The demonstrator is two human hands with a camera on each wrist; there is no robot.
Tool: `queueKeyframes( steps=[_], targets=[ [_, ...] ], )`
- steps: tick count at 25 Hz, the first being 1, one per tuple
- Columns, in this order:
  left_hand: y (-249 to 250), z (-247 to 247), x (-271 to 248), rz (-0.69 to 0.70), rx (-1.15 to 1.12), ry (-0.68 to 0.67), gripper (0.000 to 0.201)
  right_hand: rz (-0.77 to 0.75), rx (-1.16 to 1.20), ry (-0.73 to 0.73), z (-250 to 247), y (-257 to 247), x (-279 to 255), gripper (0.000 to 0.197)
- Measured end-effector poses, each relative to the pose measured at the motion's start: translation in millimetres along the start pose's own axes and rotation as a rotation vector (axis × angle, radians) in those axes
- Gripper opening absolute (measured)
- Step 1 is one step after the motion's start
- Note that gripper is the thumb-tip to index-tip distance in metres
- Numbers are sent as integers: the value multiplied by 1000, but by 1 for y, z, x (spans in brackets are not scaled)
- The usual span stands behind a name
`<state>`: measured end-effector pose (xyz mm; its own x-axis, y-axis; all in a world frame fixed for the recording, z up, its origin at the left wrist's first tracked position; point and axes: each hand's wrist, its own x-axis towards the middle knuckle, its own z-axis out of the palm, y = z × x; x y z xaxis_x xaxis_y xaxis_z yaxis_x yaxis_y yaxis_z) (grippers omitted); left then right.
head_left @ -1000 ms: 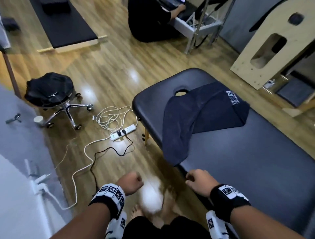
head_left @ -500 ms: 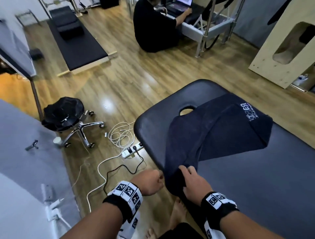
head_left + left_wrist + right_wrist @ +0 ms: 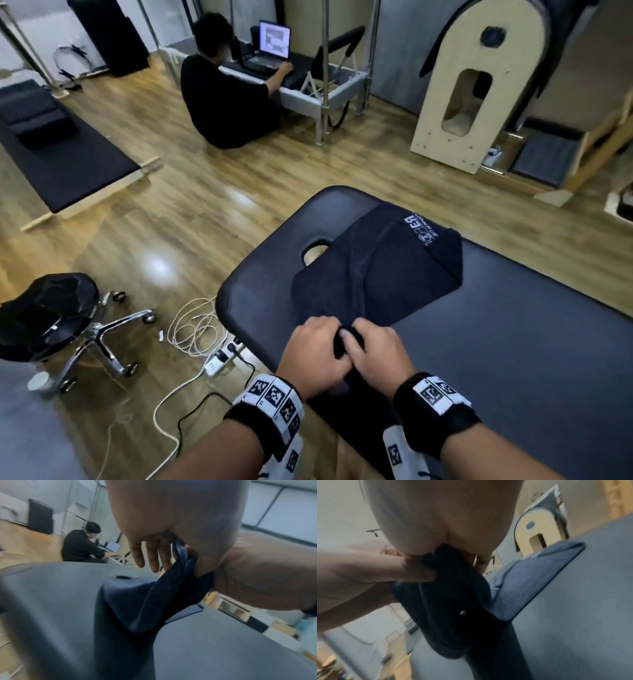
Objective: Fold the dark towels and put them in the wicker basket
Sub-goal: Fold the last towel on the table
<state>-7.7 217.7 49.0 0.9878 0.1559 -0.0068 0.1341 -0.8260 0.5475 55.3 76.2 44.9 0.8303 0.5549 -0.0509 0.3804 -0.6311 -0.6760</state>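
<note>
Half draped over the padded table (image 3: 513,359) a second ago, now being gathered up onto it: dark towel (image 3: 394,274). Both pinching its near corner, bunched together: left hand (image 3: 317,356), right hand (image 3: 376,356). Likely starting the fold; no wicker basket showing.

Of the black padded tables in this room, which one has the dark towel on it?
The massage table right before the person, with the hole near its rounded end. Both hands grip the towel on it. The low padded bench by the far wall carries no towel.
</note>
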Motion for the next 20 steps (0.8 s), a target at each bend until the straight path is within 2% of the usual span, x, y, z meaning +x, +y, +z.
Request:
queueKeyframes(
  steps=[2,6,10,12,13,14,16,17,20],
  targets=[
    [8,-4,8,50,-41,4,11,-22,-37,115,-21,3,-17,36],
    [14,-8,17,128,-83,-22,16,42,-91,139,-49,21,-58,40],
    [43,2,10,266,-249,-94,16,213,-112,228,-62,28,-108,34],
    [66,9,6,349,-342,-129,17,326,-131,193,-73,31,-132,18],
    [79,12,3,402,-365,-164,19,359,-132,147,-80,28,-142,20],
    [90,15,0,452,-368,-204,20,348,-123,113,-84,23,-149,34],
    [113,20,-8,555,-342,-285,22,285,-86,178,-91,16,-158,53],
    [123,21,-11,603,-321,-309,21,246,-95,239,-93,17,-159,54],
    [144,27,-14,645,-265,-340,19,254,-241,324,-106,24,-165,24]
  ],
)
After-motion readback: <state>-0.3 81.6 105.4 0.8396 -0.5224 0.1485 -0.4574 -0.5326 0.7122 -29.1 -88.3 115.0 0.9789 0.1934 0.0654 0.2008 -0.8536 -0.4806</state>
